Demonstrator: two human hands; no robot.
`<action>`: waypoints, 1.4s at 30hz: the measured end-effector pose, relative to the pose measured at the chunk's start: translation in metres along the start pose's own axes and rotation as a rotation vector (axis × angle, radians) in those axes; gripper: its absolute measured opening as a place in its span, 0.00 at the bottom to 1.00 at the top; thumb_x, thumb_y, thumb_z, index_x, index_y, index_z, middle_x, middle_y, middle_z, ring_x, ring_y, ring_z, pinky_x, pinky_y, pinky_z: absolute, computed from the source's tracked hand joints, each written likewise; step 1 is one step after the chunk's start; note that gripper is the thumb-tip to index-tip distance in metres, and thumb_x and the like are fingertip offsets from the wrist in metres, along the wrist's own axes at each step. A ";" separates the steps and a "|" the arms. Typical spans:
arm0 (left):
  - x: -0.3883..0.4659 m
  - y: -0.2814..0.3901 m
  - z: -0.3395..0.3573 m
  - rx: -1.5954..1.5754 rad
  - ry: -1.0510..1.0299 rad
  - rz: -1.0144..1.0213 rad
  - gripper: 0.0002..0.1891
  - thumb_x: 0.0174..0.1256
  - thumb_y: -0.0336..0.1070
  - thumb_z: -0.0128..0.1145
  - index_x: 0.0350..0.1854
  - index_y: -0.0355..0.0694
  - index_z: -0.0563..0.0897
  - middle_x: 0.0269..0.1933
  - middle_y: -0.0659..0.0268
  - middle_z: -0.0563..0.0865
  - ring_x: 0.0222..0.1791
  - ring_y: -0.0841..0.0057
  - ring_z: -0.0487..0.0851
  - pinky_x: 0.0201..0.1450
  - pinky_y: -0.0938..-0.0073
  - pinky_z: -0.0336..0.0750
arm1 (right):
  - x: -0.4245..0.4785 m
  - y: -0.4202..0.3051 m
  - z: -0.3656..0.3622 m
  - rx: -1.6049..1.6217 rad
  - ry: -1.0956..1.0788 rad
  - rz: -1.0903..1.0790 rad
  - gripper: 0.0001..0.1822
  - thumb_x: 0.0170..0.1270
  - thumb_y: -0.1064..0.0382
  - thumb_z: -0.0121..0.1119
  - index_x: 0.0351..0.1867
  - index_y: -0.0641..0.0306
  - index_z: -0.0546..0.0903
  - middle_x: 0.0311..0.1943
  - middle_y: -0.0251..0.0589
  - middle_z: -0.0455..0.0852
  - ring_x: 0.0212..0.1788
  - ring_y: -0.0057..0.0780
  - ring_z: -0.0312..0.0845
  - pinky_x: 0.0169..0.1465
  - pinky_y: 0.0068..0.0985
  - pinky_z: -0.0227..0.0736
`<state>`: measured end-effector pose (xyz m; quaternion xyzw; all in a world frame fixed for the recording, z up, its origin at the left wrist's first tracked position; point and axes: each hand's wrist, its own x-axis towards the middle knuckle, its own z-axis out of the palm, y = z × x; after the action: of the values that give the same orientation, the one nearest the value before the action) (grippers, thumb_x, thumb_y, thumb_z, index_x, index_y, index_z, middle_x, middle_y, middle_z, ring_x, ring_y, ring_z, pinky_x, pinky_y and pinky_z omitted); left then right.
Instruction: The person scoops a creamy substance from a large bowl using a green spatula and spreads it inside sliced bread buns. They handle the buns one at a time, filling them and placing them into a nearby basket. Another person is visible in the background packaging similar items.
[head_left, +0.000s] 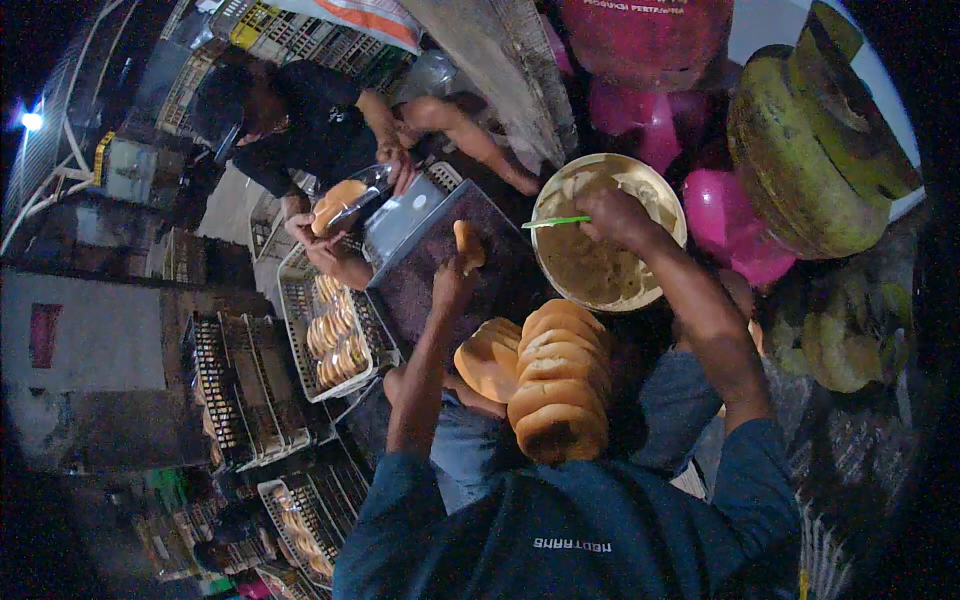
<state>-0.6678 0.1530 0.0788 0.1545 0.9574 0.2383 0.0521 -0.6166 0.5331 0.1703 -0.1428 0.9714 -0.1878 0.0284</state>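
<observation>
My left hand (454, 279) holds a split bread bun (468, 246) above a box of dark brown sprinkles or crumbs (487, 292). In my right hand (611, 216) is a green spatula or knife (555, 222), its blade pointing left over the rim of a round tub (566, 281). Pale cream coats the tub's inner wall and part of its bottom. Several golden buns (562, 375) stand in an overlapping row close to my lap, with more buns (489, 360) leaning at their left.
Opposite, a co-worker (315, 112) holds a bun in clear plastic (341, 204). Beside that person stands a crate (364, 386) of packed buns. Pink gas cylinders (709, 202) and a green one (810, 157) stand at the right. More crates (247, 390) are at the left.
</observation>
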 end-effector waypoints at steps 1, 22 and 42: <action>-0.018 0.021 -0.001 0.011 0.025 0.032 0.21 0.60 0.41 0.63 0.52 0.36 0.78 0.47 0.45 0.81 0.49 0.48 0.81 0.53 0.52 0.75 | -0.006 0.002 -0.006 0.053 -0.025 0.066 0.13 0.54 0.64 0.59 0.42 0.59 0.84 0.38 0.52 0.86 0.40 0.50 0.84 0.45 0.45 0.78; -0.193 0.037 -0.022 -0.649 0.194 -0.084 0.42 0.42 0.43 0.76 0.62 0.37 0.70 0.52 0.56 0.79 0.53 0.61 0.79 0.54 0.63 0.75 | 0.008 0.041 0.084 -0.015 -0.460 -0.002 0.13 0.50 0.62 0.57 0.33 0.68 0.86 0.32 0.55 0.86 0.37 0.49 0.85 0.42 0.41 0.76; -0.082 0.131 -0.057 -1.316 0.180 -0.843 0.28 0.69 0.61 0.53 0.48 0.36 0.78 0.43 0.57 0.83 0.39 0.67 0.85 0.46 0.69 0.81 | -0.017 -0.088 0.029 0.097 0.261 -0.591 0.18 0.56 0.61 0.62 0.50 0.54 0.84 0.31 0.41 0.77 0.31 0.41 0.79 0.36 0.36 0.76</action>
<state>-0.5643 0.2116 0.1936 -0.3042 0.5978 0.7281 0.1414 -0.5737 0.4499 0.1765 -0.3918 0.8732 -0.2507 -0.1455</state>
